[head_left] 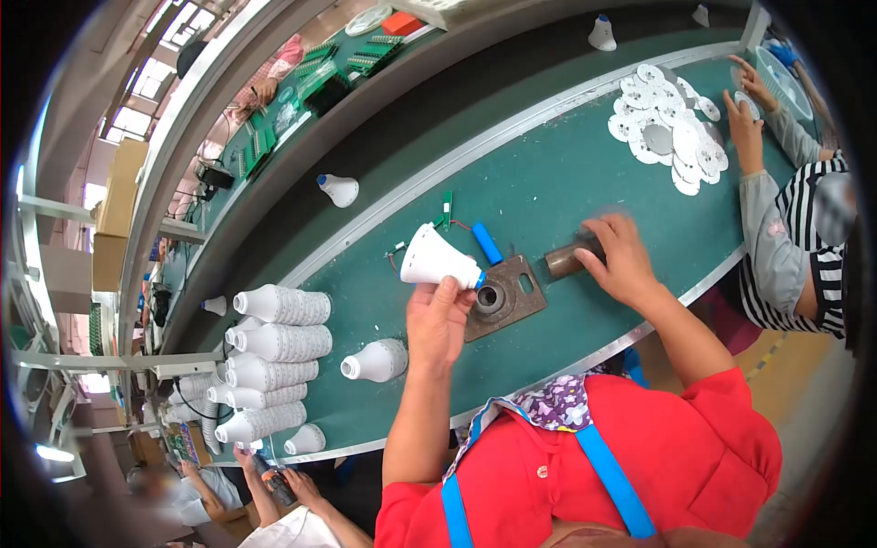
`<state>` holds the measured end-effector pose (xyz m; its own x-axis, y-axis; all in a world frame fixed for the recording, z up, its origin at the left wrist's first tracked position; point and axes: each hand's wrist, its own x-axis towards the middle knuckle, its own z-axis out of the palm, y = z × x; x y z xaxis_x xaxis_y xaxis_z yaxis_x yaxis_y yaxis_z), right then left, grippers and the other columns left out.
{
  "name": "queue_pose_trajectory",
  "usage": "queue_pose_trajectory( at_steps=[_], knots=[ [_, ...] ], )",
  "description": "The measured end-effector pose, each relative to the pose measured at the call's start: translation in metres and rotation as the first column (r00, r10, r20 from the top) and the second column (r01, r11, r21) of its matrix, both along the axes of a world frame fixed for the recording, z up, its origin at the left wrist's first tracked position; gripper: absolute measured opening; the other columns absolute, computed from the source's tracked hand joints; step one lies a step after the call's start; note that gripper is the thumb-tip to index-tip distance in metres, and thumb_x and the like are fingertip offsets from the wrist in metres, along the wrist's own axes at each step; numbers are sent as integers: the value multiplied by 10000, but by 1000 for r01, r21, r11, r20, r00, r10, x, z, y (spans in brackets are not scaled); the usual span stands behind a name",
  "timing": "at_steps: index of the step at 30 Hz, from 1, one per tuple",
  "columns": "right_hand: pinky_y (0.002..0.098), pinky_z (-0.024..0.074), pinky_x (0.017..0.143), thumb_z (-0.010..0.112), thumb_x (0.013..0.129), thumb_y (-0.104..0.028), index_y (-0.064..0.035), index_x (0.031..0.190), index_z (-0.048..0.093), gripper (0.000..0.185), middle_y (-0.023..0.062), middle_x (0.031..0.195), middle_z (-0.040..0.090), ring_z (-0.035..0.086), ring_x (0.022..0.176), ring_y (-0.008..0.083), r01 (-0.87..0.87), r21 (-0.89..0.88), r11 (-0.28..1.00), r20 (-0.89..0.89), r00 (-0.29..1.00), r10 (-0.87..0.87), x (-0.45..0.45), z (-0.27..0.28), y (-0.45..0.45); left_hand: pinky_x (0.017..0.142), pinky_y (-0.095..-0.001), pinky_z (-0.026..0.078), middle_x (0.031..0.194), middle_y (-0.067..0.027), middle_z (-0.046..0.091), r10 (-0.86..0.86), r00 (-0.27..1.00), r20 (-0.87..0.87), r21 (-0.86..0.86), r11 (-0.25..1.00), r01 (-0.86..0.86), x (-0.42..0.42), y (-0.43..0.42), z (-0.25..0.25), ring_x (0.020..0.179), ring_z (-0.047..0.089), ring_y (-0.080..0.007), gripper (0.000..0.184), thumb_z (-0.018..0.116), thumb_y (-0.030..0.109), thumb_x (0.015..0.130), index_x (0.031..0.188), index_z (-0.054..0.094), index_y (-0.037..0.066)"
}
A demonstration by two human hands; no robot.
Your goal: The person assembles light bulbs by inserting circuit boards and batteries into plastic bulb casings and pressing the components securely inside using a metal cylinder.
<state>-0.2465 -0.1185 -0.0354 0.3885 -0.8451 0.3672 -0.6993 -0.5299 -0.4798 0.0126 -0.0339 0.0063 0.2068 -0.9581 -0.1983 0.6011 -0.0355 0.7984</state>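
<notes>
My left hand (435,321) grips a white bulb housing (433,257) by its narrow blue-tipped end, the wide mouth facing up and left. Beyond the housing lie a blue battery cell (487,244), a red wire and a small green circuit board (446,209); whether they connect to the housing is hidden. Just below the blue tip, a brown metal base plate (523,308) with a round socket (491,297) rests on the green table. To its right, my right hand (625,259), slightly blurred, is closed around one end of a brown metal cylinder (563,263).
Stacked white housings (283,342) stand at left, near a single housing (375,362). White round discs (667,128) are piled at upper right beside a co-worker's hands (747,119). Beyond the table's rail, a dark belt carries several housings (339,190). Another person's hands hold a power tool (277,486).
</notes>
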Motion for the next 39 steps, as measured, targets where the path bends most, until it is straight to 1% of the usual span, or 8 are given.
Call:
queue_pose_trajectory(
  at_steps=[2,7,10,12,14,19,29,39],
  knots=[
    [407,434,760,669,751,-255,-35,1100,522,437,143,970,522,499,897,330,-36,-91,995,22,999,38,7,21,1,740,-312,478,1155,-149,553,-37,999,-34,1,999,37,-6,-2,1,895,562,-172,314,562,135,879,1158,484,15],
    [378,442,787,705,719,-249,-34,1224,424,616,142,986,554,552,878,278,-365,291,884,397,887,236,35,48,15,724,-287,486,1076,-81,565,-143,972,189,171,979,111,-46,-19,7,926,577,-176,338,572,63,853,1173,475,21],
    [374,443,787,704,718,-227,-32,1220,429,605,140,983,557,554,875,272,-378,258,889,443,864,239,39,45,12,783,-281,466,1020,-81,586,-201,975,-91,128,969,211,-63,-25,7,880,582,-151,378,612,27,817,1163,469,-21],
    [375,443,787,696,725,-207,-31,1209,440,575,138,984,558,555,867,269,-412,302,860,485,843,233,31,47,10,799,-281,464,1040,-88,585,-139,967,214,97,988,121,-61,-23,12,905,580,-152,387,625,5,802,1158,476,-28],
    [377,439,795,684,732,-179,-31,1190,457,532,137,983,560,552,869,272,-295,307,905,431,891,144,19,46,7,819,-287,468,1063,-98,586,-12,878,478,-39,999,34,-47,-12,15,941,579,-154,402,642,-44,771,1143,490,-37],
    [402,413,841,685,723,-155,-42,1157,490,489,148,1042,538,494,973,325,-22,-48,999,84,996,26,-11,22,-9,835,-307,471,1050,-117,592,105,829,549,-27,994,-108,-2,11,1,950,589,-192,402,664,-20,765,1129,495,-28],
    [411,418,833,741,651,-191,-65,1190,475,615,124,1117,523,479,1029,323,-156,101,983,-138,976,169,-22,4,-5,813,-302,447,1048,-95,602,51,563,825,-19,998,-63,-11,23,-19,957,574,-172,407,736,100,722,1070,550,-2],
    [396,416,796,717,681,-170,-76,1137,491,517,109,1058,526,495,975,325,-260,148,954,-142,949,281,-6,-1,-13,740,-382,457,969,-160,571,197,221,955,-198,980,-16,-14,25,-30,871,560,-335,391,647,48,672,1044,541,-10]
  ],
)
